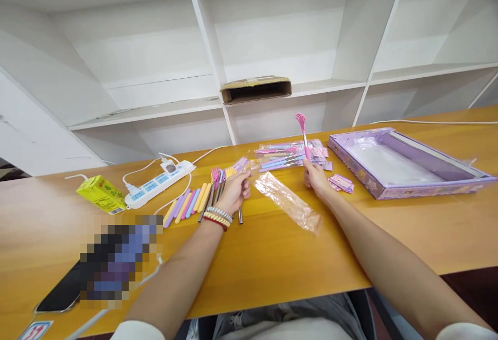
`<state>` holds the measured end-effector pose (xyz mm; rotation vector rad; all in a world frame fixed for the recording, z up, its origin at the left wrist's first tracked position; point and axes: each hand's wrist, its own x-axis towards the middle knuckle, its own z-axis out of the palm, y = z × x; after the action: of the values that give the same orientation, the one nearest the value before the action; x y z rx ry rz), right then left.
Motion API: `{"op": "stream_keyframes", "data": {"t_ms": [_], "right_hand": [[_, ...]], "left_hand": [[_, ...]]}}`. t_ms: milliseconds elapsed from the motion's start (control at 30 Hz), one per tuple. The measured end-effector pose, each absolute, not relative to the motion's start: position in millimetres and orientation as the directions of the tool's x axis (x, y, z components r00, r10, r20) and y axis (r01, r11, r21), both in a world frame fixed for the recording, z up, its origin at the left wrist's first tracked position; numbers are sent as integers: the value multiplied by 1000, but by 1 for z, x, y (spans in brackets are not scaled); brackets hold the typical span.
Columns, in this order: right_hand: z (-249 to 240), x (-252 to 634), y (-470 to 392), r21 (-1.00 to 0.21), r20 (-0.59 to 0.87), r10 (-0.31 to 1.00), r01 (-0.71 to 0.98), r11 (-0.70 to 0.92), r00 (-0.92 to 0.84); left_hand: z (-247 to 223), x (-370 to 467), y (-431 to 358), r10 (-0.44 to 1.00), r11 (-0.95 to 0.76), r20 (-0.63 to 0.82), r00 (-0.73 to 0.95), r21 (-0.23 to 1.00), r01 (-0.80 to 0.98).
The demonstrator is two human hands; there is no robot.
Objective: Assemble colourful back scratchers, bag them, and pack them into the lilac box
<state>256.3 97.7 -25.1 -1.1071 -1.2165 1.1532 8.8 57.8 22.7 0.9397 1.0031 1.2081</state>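
My right fingers [308, 174] grip an assembled pink scratcher [306, 151], bagged ones [273, 165] lying just beyond; my left fingers [246, 188] curl near an empty clear sleeve [290, 202], grip uncertain, with separate handles [202, 198] and rods [240, 215] leftward, unassembled.

The right hand [316, 176] holds a pink back scratcher [305, 135] (claw end up).

Bright, mostly even light, source out of frame. Pale glare on the surface's [272, 272] left edge, sharp glints on the clear bag [290, 202]. Soft grey shadows inside the shelving [272, 24]. Wide-angle stretch toward the edges, fine detail slightly soft, pixelated block lower left.
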Motion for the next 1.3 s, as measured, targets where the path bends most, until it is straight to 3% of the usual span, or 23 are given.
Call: {"op": "stream_keyframes", "data": {"t_ms": [100,267,367,533,633,733,867,933,1000,1167,1300], "right_hand": [[-24,254,92,-997,46,999,-66,47,16],[-21,245,81,-995,90,978,-58,81,-188],[-21,240,82,-981,152,983,-141,136,-107],[-23,235,88,-959,219,970,-163,234,104],[-22,236,88,-969,227,959,-62,240,169],[-21,239,88,-983,181,966,76,169,186],[-25,241,91,-987,84,995,141,77,48],[-26,241,90,-985,93,995,147,96,-30],[-24,239,87,-980,108,986,151,126,-125],[-10,224,60,-956,146,903,177,234,-405],[-1,202,32,-891,144,735,237,388,-663]], "left_hand": [[31,26,82,997,78,-71,36,963,-258],[42,61,114,998,46,-34,45,955,-295],[37,77,107,996,12,12,86,964,-265],[9,89,80,928,-62,-7,372,983,174],[1,85,83,966,-215,136,221,896,390],[5,73,100,961,-206,278,-13,742,637],[13,57,106,909,-208,415,-28,512,833],[14,53,96,862,-296,505,41,436,850],[15,48,80,842,-380,531,98,454,806],[18,34,41,887,-437,427,175,654,618],[15,34,16,904,-425,390,173,790,442]]}}
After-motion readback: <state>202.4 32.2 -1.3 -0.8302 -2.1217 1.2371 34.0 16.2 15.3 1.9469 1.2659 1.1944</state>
